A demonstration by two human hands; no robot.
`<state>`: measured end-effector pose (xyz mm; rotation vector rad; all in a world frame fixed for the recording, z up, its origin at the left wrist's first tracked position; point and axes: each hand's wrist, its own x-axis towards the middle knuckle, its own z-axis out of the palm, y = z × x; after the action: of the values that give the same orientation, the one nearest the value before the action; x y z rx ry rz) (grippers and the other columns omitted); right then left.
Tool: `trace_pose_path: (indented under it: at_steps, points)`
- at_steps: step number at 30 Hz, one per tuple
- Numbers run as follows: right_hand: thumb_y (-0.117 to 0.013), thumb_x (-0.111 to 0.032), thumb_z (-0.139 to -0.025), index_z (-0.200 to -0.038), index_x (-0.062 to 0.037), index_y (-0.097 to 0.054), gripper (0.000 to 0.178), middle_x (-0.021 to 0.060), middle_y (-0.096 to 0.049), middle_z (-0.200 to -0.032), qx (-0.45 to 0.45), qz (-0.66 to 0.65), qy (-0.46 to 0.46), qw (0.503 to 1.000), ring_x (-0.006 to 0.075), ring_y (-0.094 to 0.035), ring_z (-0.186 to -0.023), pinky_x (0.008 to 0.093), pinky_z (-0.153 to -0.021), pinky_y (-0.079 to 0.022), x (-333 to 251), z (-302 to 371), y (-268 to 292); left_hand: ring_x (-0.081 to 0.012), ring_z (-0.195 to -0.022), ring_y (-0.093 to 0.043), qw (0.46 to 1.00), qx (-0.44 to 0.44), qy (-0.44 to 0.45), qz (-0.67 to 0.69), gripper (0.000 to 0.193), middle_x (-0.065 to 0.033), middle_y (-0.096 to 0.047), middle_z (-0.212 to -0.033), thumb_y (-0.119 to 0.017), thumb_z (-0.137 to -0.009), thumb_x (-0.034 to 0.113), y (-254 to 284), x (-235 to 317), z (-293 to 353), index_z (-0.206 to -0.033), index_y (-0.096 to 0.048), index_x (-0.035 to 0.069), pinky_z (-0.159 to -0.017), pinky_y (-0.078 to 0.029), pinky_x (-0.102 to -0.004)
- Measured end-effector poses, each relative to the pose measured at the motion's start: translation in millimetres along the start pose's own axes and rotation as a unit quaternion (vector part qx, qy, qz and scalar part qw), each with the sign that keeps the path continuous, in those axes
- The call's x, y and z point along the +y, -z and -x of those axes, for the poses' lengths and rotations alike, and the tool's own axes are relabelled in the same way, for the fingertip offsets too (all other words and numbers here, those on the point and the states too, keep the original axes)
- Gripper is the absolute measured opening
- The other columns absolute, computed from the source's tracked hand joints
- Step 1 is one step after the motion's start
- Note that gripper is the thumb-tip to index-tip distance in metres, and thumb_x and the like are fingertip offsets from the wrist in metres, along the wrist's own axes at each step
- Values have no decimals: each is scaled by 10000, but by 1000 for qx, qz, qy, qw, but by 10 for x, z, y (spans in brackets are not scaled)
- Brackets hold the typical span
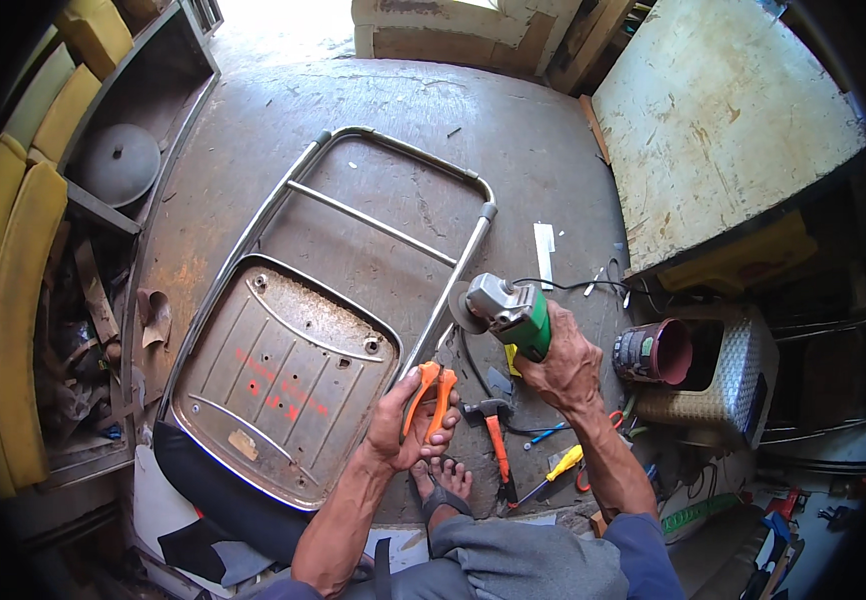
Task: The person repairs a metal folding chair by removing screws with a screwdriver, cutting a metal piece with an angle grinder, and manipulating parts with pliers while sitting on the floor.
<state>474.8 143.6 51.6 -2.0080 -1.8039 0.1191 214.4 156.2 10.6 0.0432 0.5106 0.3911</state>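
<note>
My left hand (393, 420) is closed around orange-handled pliers (438, 420), their jaws hard to make out. My right hand (565, 365) grips the green body of an angle grinder (525, 318), whose disc faces left, near the side tube of a folding chair frame (373, 233). I cannot tell whether disc and tube touch. The chair lies flat on the floor, with its rusty metal seat pan (283, 400) on the near left, just beyond my left forearm. Below the grinder are a hammer (496, 440) with an orange handle and a yellow-handled screwdriver (565, 462).
A dark cable runs from the grinder area rightward. At right stand a paint-stained tin (653, 352), a patterned metallic box (738, 400) and a worn board (728, 130). Yellow cushions (28, 310) and a cluttered shelf (103, 210) line the left. Black upholstery (228, 480) lies by the seat pan.
</note>
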Motion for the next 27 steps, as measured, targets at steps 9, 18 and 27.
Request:
trace_pose_path:
  at_steps: [9,18,27]
  points:
    - [-724,-220,-822,-1137,-3,-583,408,126,-677,-908,-142,-564,-392,713,230,-718,-762,362,-639,-604,235,-7,-212,-105,-687,-562,769,199,-300,-528,537,-13,-579,-835,-848,-823,333,-279,-493,-150,-1119,-502,47,-621,-490,-279]
    - [-661,-249,-870,-1178,24,-543,428,148,-651,-969,-82,-811,-380,438,269,-699,-787,442,-693,-627,132,159,-263,-223,-951,-669,755,69,-389,-523,566,-139,-653,-1101,-786,-857,166,-80,-895,-219,-1301,-466,21,-847,-536,-362]
    - [-622,-343,-880,-1194,62,-535,519,165,-638,-977,8,-806,-370,462,279,-694,-788,456,-718,-626,170,517,-162,-333,-935,-701,732,105,-413,-531,593,-159,-659,-1053,-775,-808,80,-304,-1179,-252,-1309,-460,46,-804,-556,-403]
